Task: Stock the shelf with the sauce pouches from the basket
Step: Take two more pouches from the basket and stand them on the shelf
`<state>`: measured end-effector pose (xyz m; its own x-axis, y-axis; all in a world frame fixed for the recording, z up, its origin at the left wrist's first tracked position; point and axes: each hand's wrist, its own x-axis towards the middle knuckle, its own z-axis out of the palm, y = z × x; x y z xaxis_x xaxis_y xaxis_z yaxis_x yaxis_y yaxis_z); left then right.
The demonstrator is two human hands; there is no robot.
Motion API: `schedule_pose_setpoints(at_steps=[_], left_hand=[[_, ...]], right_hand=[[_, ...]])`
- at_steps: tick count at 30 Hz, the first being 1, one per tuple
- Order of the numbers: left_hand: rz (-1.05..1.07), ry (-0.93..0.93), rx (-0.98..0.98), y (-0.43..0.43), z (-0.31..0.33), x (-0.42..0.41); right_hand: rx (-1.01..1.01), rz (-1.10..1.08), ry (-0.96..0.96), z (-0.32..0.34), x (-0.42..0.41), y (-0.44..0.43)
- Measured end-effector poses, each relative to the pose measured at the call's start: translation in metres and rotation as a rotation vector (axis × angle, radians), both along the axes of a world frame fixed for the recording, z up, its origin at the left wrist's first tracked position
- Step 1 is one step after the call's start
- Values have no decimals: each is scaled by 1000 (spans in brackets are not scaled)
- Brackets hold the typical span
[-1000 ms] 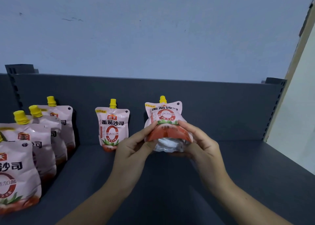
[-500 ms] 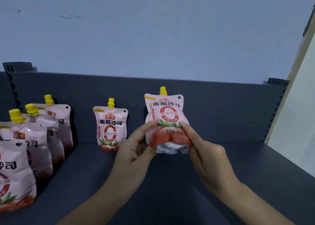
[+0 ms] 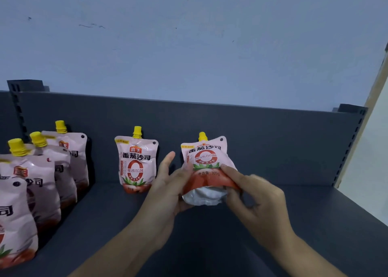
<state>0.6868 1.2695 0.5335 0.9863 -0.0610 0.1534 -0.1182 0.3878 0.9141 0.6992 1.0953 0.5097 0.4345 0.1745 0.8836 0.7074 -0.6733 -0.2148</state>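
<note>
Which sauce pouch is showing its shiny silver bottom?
The pouch gripped between the left hand and right hand. The other pouches stand on the shelf, bottoms hidden.

Bare left hand (image 3: 168, 197), bare right hand (image 3: 260, 205), bare forearms (image 3: 117, 251)

Your shelf (image 3: 336, 224): dark grey metal deck, matching back panel (image 3: 273, 140), slotted uprights (image 3: 354, 142) at both ends. Left side: row of pouches (image 3: 42, 182), 4 in view, pink with yellow caps, standing upright one behind the other, with the nearest cut off by the frame edge. Mid-shelf: 1 lone pouch (image 3: 137, 165), upright, right at the back panel, well apart from the row.
</note>
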Motion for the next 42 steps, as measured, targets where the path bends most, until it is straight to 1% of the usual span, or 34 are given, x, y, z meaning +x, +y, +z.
schedule_pose_setpoints(at_steps=[2,3,5,7,10,12,14,16,17,19,21,23,24,27,29,30,31,32,33,34,35,36,37,38,42], left_hand=[[7,25,-3,-2,0,-2],[17,27,-12,-2,-1,0],[16,11,-8,-3,0,0],[5,-5,5,-6,1,-1],[-8,6,-9,-10,-2,1],[-7,32,-39,-10,-5,3],[-13,40,-55,-9,-6,5],[-32,67,-54,-8,-6,7],[-67,97,-67,-9,-4,7],[-213,187,-165,-12,1,8],[-337,288,-299,-14,5,9],[-346,338,-359,-15,7,12],[-329,334,-353,-15,6,14],[-255,312,-257,-14,2,21],[-221,298,-198,-11,-3,27],[-214,288,-175,-9,-6,31],[-216,285,-160,-7,-9,34],[-217,286,-147,-6,-13,37],[-209,291,-130,-6,-16,40],[-193,287,-109,-6,-19,44],[-172,274,-79,-8,-22,47],[-151,250,-46,-9,-25,50],[-134,221,-5,-10,-27,53],[-126,188,53,-10,-29,58],[-143,38,393,-6,-33,78]], right_hand=[[-129,-148,-135,4,1,-5],[-184,-164,-172,7,4,-6],[-265,-141,-221,13,7,-7],[-322,-62,-263,16,12,-3],[-320,100,-230,17,22,2],[-345,101,-288,16,26,3],[-414,51,-404,15,30,2],[-412,35,-481,18,32,2],[-375,58,-489,21,32,3],[-309,122,-478,24,31,8],[-331,140,-490,22,28,13],[-378,113,-507,18,28,14],[-406,103,-510,18,29,13],[-545,104,-487,19,32,7],[-573,132,-337,14,32,0],[-518,144,-204,11,31,-3],[-399,133,-49,9,31,-3],[-224,124,142,8,29,-2],[-12,141,393,7,31,0],[204,211,712,8,34,2],[386,339,1054,5,41,1],[503,473,1289,1,48,0],[534,559,1380,-5,54,-1],[525,574,1365,-11,60,-2],[578,429,1111,-31,76,-1]])
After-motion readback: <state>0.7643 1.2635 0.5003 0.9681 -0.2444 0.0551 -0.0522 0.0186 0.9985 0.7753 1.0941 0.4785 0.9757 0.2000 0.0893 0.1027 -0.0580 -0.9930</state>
